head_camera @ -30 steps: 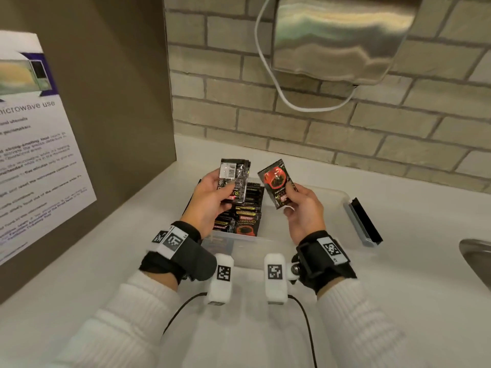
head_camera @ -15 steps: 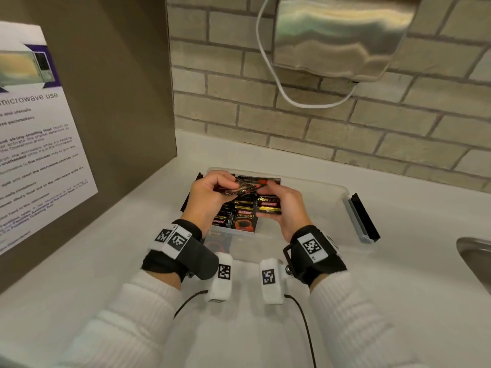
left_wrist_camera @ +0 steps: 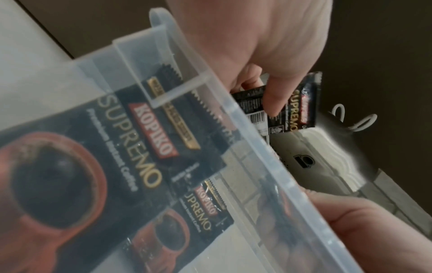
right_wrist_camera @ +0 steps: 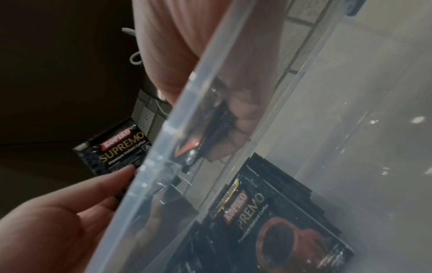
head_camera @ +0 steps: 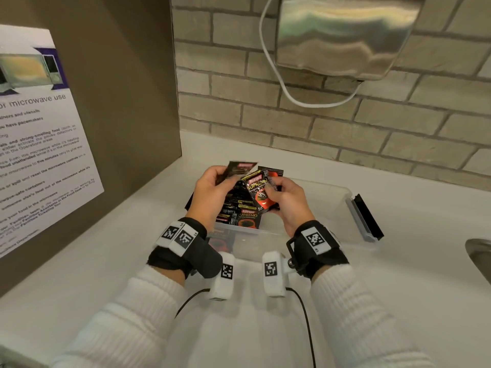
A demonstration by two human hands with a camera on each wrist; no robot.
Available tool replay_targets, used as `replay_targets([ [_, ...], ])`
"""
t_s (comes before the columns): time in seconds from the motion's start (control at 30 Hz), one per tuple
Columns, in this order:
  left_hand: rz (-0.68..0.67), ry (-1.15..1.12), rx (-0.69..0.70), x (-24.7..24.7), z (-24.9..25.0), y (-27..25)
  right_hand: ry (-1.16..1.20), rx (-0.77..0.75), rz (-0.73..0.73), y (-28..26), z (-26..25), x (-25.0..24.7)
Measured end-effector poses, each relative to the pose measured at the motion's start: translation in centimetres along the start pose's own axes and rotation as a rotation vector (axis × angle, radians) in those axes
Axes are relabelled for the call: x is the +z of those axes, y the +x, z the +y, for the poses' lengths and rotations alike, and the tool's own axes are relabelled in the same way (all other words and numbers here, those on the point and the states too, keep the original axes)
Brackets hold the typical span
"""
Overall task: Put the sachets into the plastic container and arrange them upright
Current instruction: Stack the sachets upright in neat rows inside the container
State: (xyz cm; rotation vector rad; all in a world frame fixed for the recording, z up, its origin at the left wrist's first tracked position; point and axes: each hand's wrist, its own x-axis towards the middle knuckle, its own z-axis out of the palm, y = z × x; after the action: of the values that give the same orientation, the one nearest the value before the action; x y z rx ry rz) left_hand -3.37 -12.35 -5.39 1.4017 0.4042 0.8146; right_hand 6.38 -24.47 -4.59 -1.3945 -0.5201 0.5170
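Over the left end of the clear plastic container (head_camera: 342, 195), both hands hold black Kopiko Supremo sachets above the row already inside. Left hand (head_camera: 212, 192) pinches a sachet (head_camera: 239, 168) between thumb and fingers, tilted and blurred; it looks like more than one packet in that hand, though the left wrist view is too smeared to be sure. Right hand (head_camera: 288, 205) has its fingers curled round another sachet (head_camera: 259, 192), held face up and slanted, just beside the left hand's packet. Packed sachets (head_camera: 245, 217) stand in a row against the container's left wall, printed fronts facing the near side. That container sits on the white table (head_camera: 398, 288) with a lid clip (head_camera: 365, 217) at its right end.
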Motion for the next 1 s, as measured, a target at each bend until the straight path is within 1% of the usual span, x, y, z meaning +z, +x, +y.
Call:
replay_targets([
  [0.1, 0.042, 0.128, 0.023, 0.3, -0.1, 0.1, -0.004, -0.013, 0.036, 0.2, 0.1, 0.0],
  [0.23, 0.073, 0.185, 0.024, 0.5, 0.1, -0.1, -0.048, -0.022, 0.091, 0.4, 0.1, 0.0],
  [0.4, 0.011, 0.067, -0.102, 1.0, 0.7, 0.1, -0.059, -0.051, 0.113, 0.3, 0.0, 0.1],
  [0.53, -0.049, 0.042, -0.151, 1.2, 1.0, 0.1, -0.053, -0.142, 0.095, 0.0, -0.1, 0.1],
  [0.63, -0.081, -0.026, -0.166, 1.4, 1.3, 0.0, -0.151, -0.215, 0.061, 0.1, 0.3, 0.3],
  [0.67, -0.094, -0.009, -0.157, 1.5, 1.4, -0.1, -0.21, -0.237, 0.053, 0.2, 0.4, 0.4],
  [0.73, -0.153, 0.101, -0.111, 1.5, 1.6, -0.4, -0.289, -0.258, 0.044, 0.3, 0.6, 0.7],
  [0.8, -0.216, 0.181, -0.074, 1.6, 1.5, -0.5, -0.303, -0.274, 0.011, 0.4, 0.6, 1.1],
  [0.87, -0.224, 0.199, -0.072, 1.8, 1.4, -0.3, -0.317, -0.259, -0.019, 0.5, 0.5, 1.5],
  [0.93, -0.228, 0.221, -0.052, 2.0, 1.4, -0.1, -0.282, -0.212, -0.029, 0.3, 0.1, 1.8],
  [1.0, -0.231, 0.213, -0.04, 1.9, 1.3, -0.1, -0.198, -0.159, -0.072, 0.0, -0.1, 1.8],
])
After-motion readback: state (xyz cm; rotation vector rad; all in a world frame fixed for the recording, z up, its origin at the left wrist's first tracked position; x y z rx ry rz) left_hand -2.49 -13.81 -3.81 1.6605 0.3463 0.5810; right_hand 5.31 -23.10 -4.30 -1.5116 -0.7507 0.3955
